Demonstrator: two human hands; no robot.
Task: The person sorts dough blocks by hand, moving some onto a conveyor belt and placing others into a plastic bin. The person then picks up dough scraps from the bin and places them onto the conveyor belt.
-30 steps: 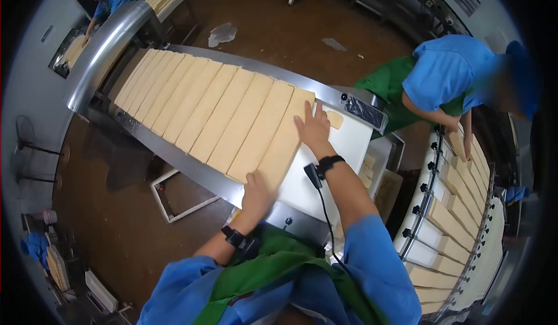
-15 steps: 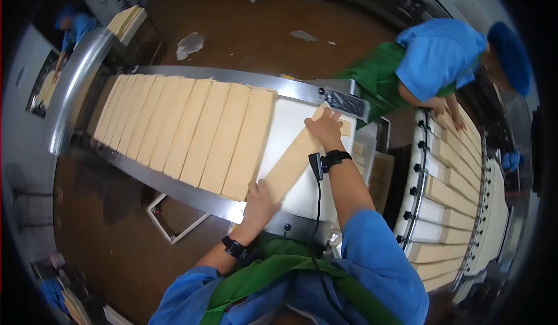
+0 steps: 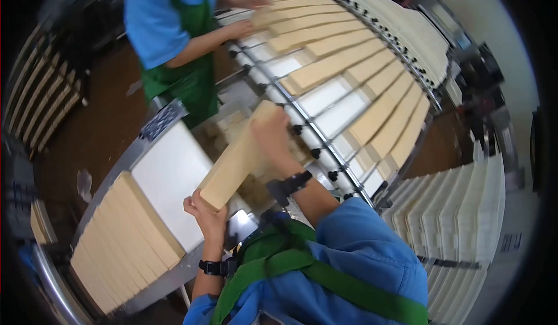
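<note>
Between my two hands is a long, pale-beige block (image 3: 232,165), held slantwise in the air. At its lower end my left hand (image 3: 208,213) is closed, with the thumb up against the end face. My right hand (image 3: 272,134), smeared by motion, grips the upper end. Below the block stands a bin with beige pieces (image 3: 256,188). To the left, similar blocks (image 3: 125,235) lie side by side on a white conveyor belt (image 3: 174,162). On the right, a second conveyor (image 3: 340,104) carries more blocks in lanes between thin rods.
Across the second conveyor's left edge stands a co-worker (image 3: 174,40), whose hands reach over the blocks there. Black knobs (image 3: 315,152) stick out along its rail. Stacked white trays (image 3: 453,209) stand at the right, and a loaded rack (image 3: 43,95) at the far left.
My view has turned right, towards the second conveyor. The block has been lifted off the white belt in both hands and carried over the bin.
</note>
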